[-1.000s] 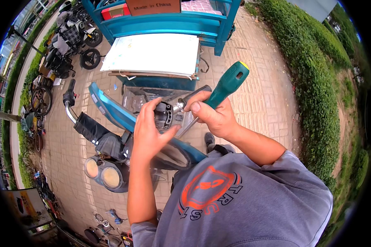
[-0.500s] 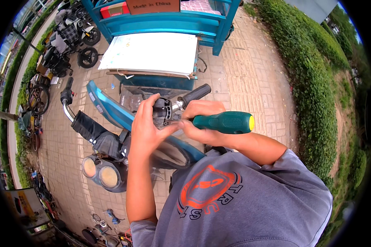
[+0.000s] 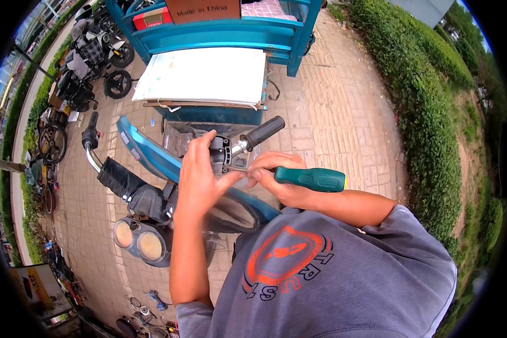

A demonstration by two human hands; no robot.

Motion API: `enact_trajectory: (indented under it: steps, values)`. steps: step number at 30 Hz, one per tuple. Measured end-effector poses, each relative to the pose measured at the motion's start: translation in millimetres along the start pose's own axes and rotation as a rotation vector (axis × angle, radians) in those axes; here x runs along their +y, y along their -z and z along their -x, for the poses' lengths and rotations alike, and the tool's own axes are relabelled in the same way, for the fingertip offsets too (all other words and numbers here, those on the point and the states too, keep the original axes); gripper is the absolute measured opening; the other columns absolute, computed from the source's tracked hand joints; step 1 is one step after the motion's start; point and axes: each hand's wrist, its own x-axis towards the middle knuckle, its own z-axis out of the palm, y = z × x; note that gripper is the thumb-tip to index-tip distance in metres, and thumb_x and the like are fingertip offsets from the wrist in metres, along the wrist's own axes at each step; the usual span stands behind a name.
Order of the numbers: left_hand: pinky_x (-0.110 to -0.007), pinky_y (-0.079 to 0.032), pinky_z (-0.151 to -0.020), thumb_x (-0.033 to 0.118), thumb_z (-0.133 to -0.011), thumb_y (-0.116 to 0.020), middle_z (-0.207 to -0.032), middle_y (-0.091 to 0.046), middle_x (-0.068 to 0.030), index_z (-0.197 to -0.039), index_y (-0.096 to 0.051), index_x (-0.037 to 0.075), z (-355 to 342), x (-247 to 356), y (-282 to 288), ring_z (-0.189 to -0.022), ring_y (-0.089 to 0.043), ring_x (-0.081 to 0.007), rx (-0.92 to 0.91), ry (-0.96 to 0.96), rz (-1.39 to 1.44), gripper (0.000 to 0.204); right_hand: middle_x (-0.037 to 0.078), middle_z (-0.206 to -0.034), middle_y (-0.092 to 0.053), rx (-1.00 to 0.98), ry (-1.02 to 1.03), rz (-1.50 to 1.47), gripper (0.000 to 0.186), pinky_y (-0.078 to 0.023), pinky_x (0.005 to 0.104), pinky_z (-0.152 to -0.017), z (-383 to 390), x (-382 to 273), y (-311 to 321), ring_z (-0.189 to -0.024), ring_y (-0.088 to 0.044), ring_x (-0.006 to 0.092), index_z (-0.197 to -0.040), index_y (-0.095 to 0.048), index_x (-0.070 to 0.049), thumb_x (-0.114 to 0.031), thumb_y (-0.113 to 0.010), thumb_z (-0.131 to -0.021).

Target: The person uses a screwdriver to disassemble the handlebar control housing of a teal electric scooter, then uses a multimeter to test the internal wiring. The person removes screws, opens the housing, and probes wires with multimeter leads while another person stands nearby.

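Right hand (image 3: pixel 288 195) wrapped around a green-handled screwdriver (image 3: pixel 310 179), shaft directed toward the black housing (image 3: pixel 219 150) at the rubber grip's (image 3: pixel 265 132) inner end. Left hand (image 3: pixel 201 179) curved about that housing; whether gripping cannot be told. Work judged unfinished: housing apparently uncovered.

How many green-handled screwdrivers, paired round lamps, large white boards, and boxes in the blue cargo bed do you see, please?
Green-handled screwdriver: 1
Paired round lamps: 2
Large white board: 1
Boxes in the blue cargo bed: 2
Total: 6
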Motion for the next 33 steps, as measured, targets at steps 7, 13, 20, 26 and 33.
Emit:
enact_trajectory:
  steps: [7, 13, 20, 26, 33]
  values:
    - [-0.045, -0.047, -0.092, 0.028, -0.066, -0.088, -0.123, -0.053, -0.0214, -0.138, -0.042, 0.000, -1, 0, 3, -0.110, -0.056, -0.0399, -0.043, 0.040, 0.018, 0.089, 0.010, -0.087, -0.070, 0.056, -0.485, -0.245, 0.025, -0.056, 0.0285, -0.071, -7, -27, -7, -0.078, -0.070, 0.0152, -0.108, -0.062, 0.002, -0.021, -0.061, -0.100]
    - [-0.045, -0.047, -0.092, 0.028, -0.067, -0.088, -0.123, -0.052, -0.0213, -0.138, -0.041, -0.001, -2, -2, 1, -0.109, -0.056, -0.0397, -0.030, 0.005, 0.015, 0.090, 0.013, -0.085, -0.069, 0.195, -0.579, -0.743, 0.024, -0.057, 0.0306, -0.068, -5, -3, -6, -0.077, -0.070, 0.0191, -0.105, -0.061, 0.001, -0.022, -0.064, -0.098]
    - [-0.046, -0.043, -0.098, 0.036, -0.078, -0.080, -0.127, -0.049, -0.0236, -0.141, -0.037, -0.001, -1, -5, 3, -0.115, -0.053, -0.0419, -0.058, 0.016, 0.080, 0.084, 0.012, -0.089, -0.068, 0.044, -0.418, -0.294, 0.018, -0.055, 0.0341, -0.076, -6, -18, -6, -0.079, -0.068, 0.0202, -0.106, -0.062, 0.002, -0.016, -0.060, -0.100]
    - [-0.045, -0.039, -0.105, 0.038, -0.085, -0.072, -0.133, -0.046, -0.0254, -0.145, -0.032, -0.001, -1, -8, 10, -0.122, -0.049, -0.0419, -0.143, 0.054, 0.173, 0.082, 0.014, -0.090, -0.068, 0.279, -0.573, -0.946, 0.024, -0.055, 0.0356, -0.071, 4, 9, -16, -0.074, -0.068, 0.0239, -0.106, -0.063, 0.000, -0.023, -0.062, -0.099]
    - [-0.041, -0.039, -0.105, 0.035, -0.085, -0.074, -0.133, -0.046, -0.0226, -0.146, -0.031, -0.001, -2, -18, 13, -0.122, -0.049, -0.0356, -0.204, 0.060, 0.259, 0.083, 0.013, -0.089, -0.068, 0.271, -0.590, -0.808, 0.025, -0.057, 0.0358, -0.069, 2, 5, -21, -0.074, -0.069, 0.0231, -0.107, -0.061, 0.001, -0.023, -0.064, -0.098]
